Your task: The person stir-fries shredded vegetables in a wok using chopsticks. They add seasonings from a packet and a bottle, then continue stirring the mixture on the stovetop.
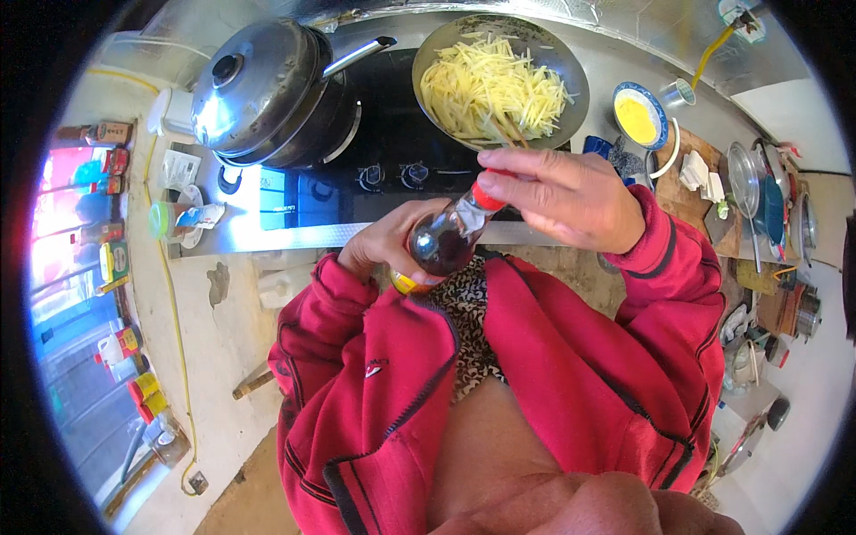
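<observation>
My left hand (392, 239) is wrapped round a glass bottle (443, 242) of dark liquid, held tilted in front of my chest. The bottle's neck points up and to the right, and part of a yellow label shows below my fingers. At its top, the fingers of my right hand (571, 198) are closed on the red cap (487, 198), partly covering it. Just beyond my hands, a wok (578, 82) on the stove holds a heap of thin pale potato shreds (490, 87). Wooden sticks, perhaps chopsticks, lean in the shreds near my right fingers.
A lidded steel pot (259, 85) stands on the black glass stove (379, 134) at the left. To the right are a blue-rimmed bowl (658, 134) with yellow contents, a metal cup (678, 93) and a wooden board (704, 147). A small jar (163, 219) sits at the counter's left end.
</observation>
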The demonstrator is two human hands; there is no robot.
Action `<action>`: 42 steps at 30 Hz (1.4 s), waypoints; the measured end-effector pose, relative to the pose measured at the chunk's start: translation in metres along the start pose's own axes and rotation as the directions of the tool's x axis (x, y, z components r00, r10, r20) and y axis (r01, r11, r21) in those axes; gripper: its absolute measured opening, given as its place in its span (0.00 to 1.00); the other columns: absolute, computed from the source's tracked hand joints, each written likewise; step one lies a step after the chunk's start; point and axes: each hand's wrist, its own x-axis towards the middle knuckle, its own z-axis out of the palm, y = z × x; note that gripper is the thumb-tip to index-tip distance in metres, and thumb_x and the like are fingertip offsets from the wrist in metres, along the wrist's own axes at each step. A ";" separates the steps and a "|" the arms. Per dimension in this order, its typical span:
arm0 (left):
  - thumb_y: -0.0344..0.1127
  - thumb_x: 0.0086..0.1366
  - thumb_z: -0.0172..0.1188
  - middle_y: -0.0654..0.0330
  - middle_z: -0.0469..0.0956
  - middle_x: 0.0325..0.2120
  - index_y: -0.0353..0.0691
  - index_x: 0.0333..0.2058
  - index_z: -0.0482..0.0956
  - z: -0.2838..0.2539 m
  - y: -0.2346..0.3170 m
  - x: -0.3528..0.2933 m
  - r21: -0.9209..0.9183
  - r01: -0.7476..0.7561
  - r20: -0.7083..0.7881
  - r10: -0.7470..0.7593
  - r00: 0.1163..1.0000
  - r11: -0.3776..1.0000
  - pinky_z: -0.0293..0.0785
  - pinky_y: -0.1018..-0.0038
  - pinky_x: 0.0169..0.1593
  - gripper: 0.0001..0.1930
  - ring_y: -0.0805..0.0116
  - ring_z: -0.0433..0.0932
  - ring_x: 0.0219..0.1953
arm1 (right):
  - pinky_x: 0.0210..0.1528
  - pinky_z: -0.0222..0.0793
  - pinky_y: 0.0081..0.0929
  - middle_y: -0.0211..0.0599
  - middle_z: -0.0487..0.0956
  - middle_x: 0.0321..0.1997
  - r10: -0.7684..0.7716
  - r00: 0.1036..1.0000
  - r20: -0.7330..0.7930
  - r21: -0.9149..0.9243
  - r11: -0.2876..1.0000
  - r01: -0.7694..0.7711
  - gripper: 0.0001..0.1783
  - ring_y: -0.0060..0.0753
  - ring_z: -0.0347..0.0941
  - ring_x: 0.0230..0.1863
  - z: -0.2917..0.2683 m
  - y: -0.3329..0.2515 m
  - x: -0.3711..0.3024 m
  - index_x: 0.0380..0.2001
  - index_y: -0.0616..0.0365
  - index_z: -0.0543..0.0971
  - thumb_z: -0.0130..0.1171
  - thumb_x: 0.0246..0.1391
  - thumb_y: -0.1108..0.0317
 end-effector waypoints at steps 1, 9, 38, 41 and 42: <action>0.40 0.33 0.78 0.60 0.76 0.44 0.34 0.52 0.72 -0.002 -0.002 0.000 -0.073 0.015 0.047 -0.012 0.999 0.997 0.67 0.74 0.54 0.43 0.71 0.74 0.47 | 0.38 0.78 0.28 0.39 0.77 0.52 -0.029 0.999 0.012 -0.027 0.999 0.030 0.24 0.38 0.80 0.40 -0.004 -0.004 0.002 0.51 0.54 0.78 0.64 0.48 0.70; 0.47 0.24 0.82 0.52 0.78 0.43 0.28 0.52 0.71 -0.002 -0.011 0.007 -0.259 0.146 0.141 -0.112 0.984 0.955 0.71 0.72 0.52 0.52 0.63 0.78 0.45 | 0.31 0.79 0.25 0.52 0.76 0.46 -0.313 0.948 -0.064 -0.281 0.917 0.284 0.23 0.38 0.80 0.36 0.006 -0.007 -0.004 0.48 0.60 0.79 0.63 0.45 0.68; 0.51 0.29 0.77 0.52 0.79 0.40 0.26 0.54 0.68 -0.056 0.022 0.046 0.044 0.193 -0.159 -0.184 0.970 0.980 0.75 0.70 0.50 0.53 0.62 0.81 0.41 | 0.46 0.75 0.27 0.42 0.83 0.44 0.307 0.915 -0.262 0.024 0.950 -0.312 0.14 0.36 0.80 0.42 -0.056 0.088 -0.015 0.49 0.60 0.79 0.56 0.59 0.73; 0.50 0.31 0.77 0.51 0.79 0.41 0.26 0.55 0.68 -0.065 0.031 0.048 0.059 0.212 -0.241 -0.192 0.951 0.976 0.75 0.70 0.50 0.52 0.61 0.81 0.41 | 0.45 0.73 0.25 0.42 0.83 0.42 0.494 0.845 -0.204 0.112 0.870 -0.481 0.14 0.34 0.80 0.41 -0.057 0.095 -0.064 0.48 0.62 0.79 0.55 0.60 0.74; 0.50 0.31 0.76 0.51 0.79 0.41 0.26 0.55 0.68 -0.067 0.035 0.046 0.056 0.221 -0.270 -0.199 0.942 0.974 0.76 0.70 0.49 0.52 0.61 0.81 0.41 | 0.45 0.73 0.25 0.42 0.83 0.41 0.550 0.813 -0.188 0.128 0.835 -0.535 0.13 0.34 0.80 0.41 -0.054 0.095 -0.079 0.48 0.62 0.79 0.55 0.60 0.74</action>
